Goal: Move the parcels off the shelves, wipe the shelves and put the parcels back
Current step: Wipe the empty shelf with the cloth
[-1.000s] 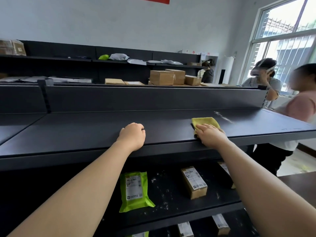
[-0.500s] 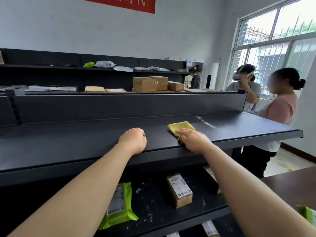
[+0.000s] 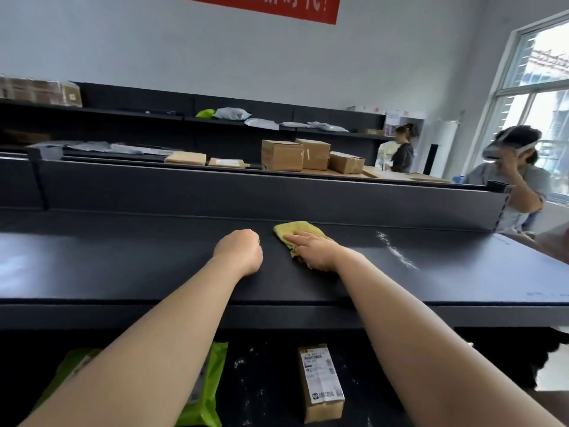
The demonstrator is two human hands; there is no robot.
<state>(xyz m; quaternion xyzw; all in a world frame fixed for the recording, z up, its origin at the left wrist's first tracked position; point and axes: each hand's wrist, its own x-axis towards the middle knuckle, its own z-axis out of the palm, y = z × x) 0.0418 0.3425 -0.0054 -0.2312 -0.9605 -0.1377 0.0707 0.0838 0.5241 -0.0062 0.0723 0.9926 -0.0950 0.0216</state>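
Note:
My right hand presses a yellow cloth flat onto the dark top shelf, fingers stretched out over it. My left hand is a closed fist resting on the same shelf just left of the cloth, holding nothing. A streak of white dust lies on the shelf to the right of the cloth. On the lower shelf sit a green mailer parcel and a brown cardboard parcel with a white label, amid white specks.
Brown boxes and flat parcels stand on the shelving unit behind. Grey bags lie on the wall shelf. A person wearing a headset stands at the right end of the shelf; another person is farther back.
My right hand has slid the cloth leftward and farther back on the shelf, close to my left fist. The camera view has shifted; the person in pink is almost out of sight.

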